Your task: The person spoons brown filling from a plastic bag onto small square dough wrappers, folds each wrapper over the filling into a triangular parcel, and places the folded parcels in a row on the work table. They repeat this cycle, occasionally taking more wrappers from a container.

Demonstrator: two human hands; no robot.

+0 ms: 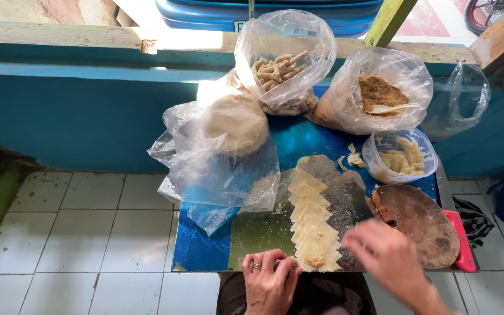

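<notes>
While I look down from the head view, the left hand (269, 280) rests at the near edge of the blue table top (202, 251), its fingers curled inward beside the nearest of the pastry squares (313, 230); I cannot tell whether it grips anything. The right hand (389, 256) is blurred, hovering just right of the same row with the fingers loosely spread, holding nothing that I can make out. The squares lie overlapped in a line that runs from the near edge away toward the middle of the table, between the two hands at its near end. The closest square carries a small brown heap of filling (314, 262) and lies just beside the left fingertips. To the right of the row sits a round, dark wooden board (421, 224), with a red-handled tool (462, 245) along its right side. Farther back, a clear bag of pale dough (231, 125) stands on the left, a clear bag of finger-shaped rolls (281, 67) stands behind it, and a clear bag of brown crumb (380, 93) with a pale spoon stands on the right. A clear round tub (401, 157) of pale scraps sits just in front of the crumb bag.
</notes>
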